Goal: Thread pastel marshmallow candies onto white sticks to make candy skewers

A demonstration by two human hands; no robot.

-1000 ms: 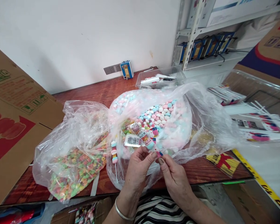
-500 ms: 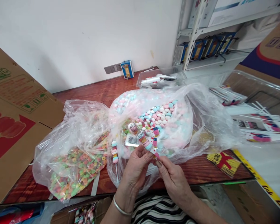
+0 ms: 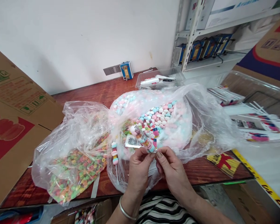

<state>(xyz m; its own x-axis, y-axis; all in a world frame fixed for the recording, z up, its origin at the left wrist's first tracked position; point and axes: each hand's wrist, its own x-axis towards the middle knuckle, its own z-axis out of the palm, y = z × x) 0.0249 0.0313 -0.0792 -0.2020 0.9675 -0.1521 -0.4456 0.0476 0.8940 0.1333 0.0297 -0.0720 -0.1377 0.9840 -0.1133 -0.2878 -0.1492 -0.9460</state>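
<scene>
My left hand (image 3: 138,169) and my right hand (image 3: 171,171) meet at the table's near edge, both pinching a small printed packet with a candy skewer (image 3: 142,137) in it. The packet slants up and left from my fingertips. Behind it lies a big clear bag of pink, blue and white candies (image 3: 158,116). A bare candy skewer on a white stick (image 3: 114,155) lies just left of my left hand. To the left sits a clear bag of colourful ring candies (image 3: 77,161).
A large cardboard box (image 3: 11,124) leans at the left. A clear tray with pens (image 3: 158,80) stands at the back of the wooden table (image 3: 91,91). A clear bin of printed packets (image 3: 252,121) is at the right, metal shelving (image 3: 200,37) behind.
Both hands have shifted slightly up and left with the packet, and its top end has tilted further to the left. Nothing else has moved.
</scene>
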